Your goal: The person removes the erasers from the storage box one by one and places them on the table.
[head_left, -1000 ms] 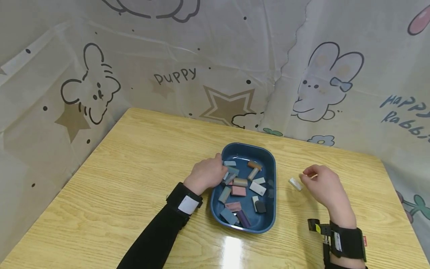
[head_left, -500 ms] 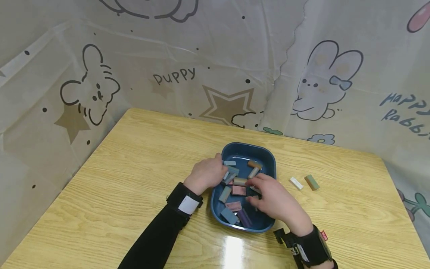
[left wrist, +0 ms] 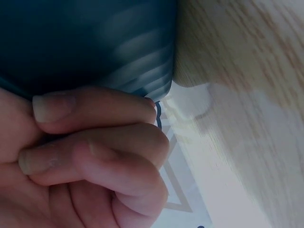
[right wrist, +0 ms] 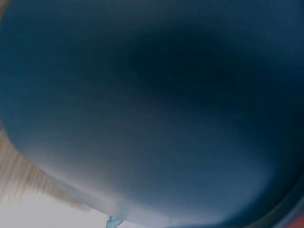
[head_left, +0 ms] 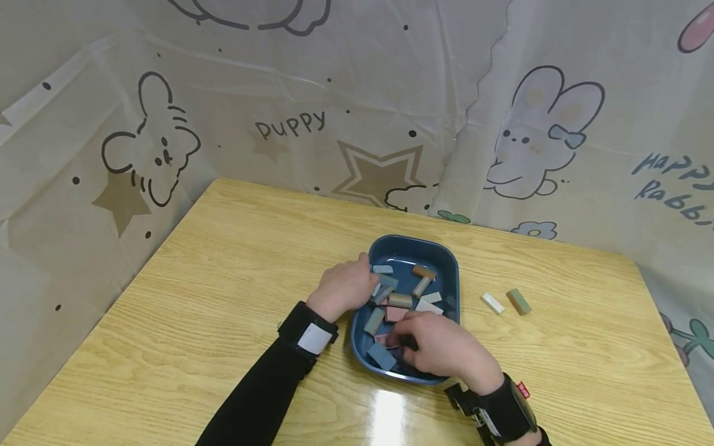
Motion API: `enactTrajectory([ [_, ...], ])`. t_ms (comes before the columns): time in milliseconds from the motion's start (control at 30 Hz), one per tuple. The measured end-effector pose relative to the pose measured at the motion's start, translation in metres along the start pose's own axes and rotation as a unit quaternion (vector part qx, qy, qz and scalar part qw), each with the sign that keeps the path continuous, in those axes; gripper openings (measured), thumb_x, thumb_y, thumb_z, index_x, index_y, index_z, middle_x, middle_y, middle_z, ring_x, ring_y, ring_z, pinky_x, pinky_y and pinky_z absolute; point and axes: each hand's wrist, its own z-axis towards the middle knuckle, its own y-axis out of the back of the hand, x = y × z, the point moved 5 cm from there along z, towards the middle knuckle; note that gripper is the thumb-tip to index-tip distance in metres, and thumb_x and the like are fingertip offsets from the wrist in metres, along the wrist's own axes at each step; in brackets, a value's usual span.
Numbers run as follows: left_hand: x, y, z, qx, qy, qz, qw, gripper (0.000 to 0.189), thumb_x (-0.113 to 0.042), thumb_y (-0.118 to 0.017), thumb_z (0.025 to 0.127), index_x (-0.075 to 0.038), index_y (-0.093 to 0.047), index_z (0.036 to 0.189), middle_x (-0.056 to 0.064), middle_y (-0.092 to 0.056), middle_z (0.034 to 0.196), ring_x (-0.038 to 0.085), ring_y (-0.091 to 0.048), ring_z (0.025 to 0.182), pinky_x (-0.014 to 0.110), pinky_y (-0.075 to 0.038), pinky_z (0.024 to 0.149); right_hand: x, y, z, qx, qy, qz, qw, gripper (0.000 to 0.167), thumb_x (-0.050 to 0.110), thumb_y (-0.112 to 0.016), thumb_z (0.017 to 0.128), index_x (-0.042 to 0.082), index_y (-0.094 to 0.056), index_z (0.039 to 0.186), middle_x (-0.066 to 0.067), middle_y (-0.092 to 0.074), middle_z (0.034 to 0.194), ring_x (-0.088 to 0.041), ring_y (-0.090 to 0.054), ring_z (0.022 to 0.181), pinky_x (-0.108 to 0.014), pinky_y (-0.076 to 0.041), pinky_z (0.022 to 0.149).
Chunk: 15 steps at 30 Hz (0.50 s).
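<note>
Head view: left grip (head_left: 343, 285) clasps tray (head_left: 413, 253); right grip (head_left: 443, 347), bent, hold unclear, partly hides blocks (head_left: 395, 314); white block (head_left: 493, 303), green block (head_left: 519, 301) outside.

Site: table corner lined with wrinkled pale grey-beige sheeting (head_left: 357, 68), printed with an outlined white cartoon rabbit (head_left: 532, 148) and brown stars; it backs a yellow wood-grain table (head_left: 240, 266). Room type, home or otherwise, undeterminable.

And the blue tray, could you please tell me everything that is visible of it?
The blue tray is glossy, perhaps plastic, a rectangle with rounded corners, high walls and a rim. It stands upright on the wood-grain table, with small coloured blocks inside. The left hand holds its left side; the right hand is inside, near end; whether it touches the tray is hidden.
</note>
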Motion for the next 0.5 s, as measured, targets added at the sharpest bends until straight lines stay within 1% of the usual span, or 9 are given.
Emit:
enactTrajectory([
  [100, 0.001, 0.000, 0.000, -0.001, 0.001, 0.003, 1.0000, 0.053, -0.030, -0.044, 0.102, 0.006, -0.039, 0.141, 0.004, -0.053, 0.066, 0.016, -0.053, 0.049, 0.027, -0.035, 0.045, 0.002, -0.001, -0.001, 0.024, 0.015, 0.026, 0.9993, 0.016, 0.010, -0.069, 0.083, 0.020, -0.072, 0.095, 0.011, -0.059, 0.089, -0.006, -0.053, 0.075, -0.027, -0.046, 0.069],
  [267, 0.000, 0.000, 0.000, -0.003, 0.000, 0.008, 1.0000, 0.050, -0.029, -0.045, 0.102, 0.006, -0.042, 0.138, 0.004, -0.052, 0.065, 0.016, -0.052, 0.049, 0.027, -0.035, 0.045, 0.005, -0.001, -0.001, 0.021, 0.029, 0.030, 0.9989, 0.013, 0.010, -0.071, 0.081, 0.021, -0.069, 0.087, 0.010, -0.055, 0.082, -0.005, -0.048, 0.069, -0.025, -0.042, 0.064],
  [400, -0.001, 0.001, -0.001, -0.004, -0.001, 0.010, 0.9999, 0.049, -0.029, -0.044, 0.102, 0.005, -0.043, 0.136, 0.004, -0.052, 0.066, 0.016, -0.052, 0.050, 0.028, -0.036, 0.045, 0.004, 0.006, -0.003, -0.006, 0.029, 0.039, 0.9988, 0.014, 0.009, -0.071, 0.078, 0.020, -0.067, 0.085, 0.008, -0.055, 0.081, -0.005, -0.048, 0.067, -0.025, -0.042, 0.062],
  [500, -0.001, 0.001, -0.001, -0.003, 0.000, 0.007, 1.0000, 0.050, -0.030, -0.044, 0.102, 0.005, -0.042, 0.137, 0.005, -0.053, 0.067, 0.016, -0.053, 0.051, 0.028, -0.037, 0.046, -0.001, 0.017, -0.008, -0.047, 0.020, 0.042, 0.9978, 0.016, 0.008, -0.070, 0.077, 0.019, -0.067, 0.087, 0.007, -0.053, 0.081, -0.006, -0.048, 0.067, -0.024, -0.042, 0.059],
])
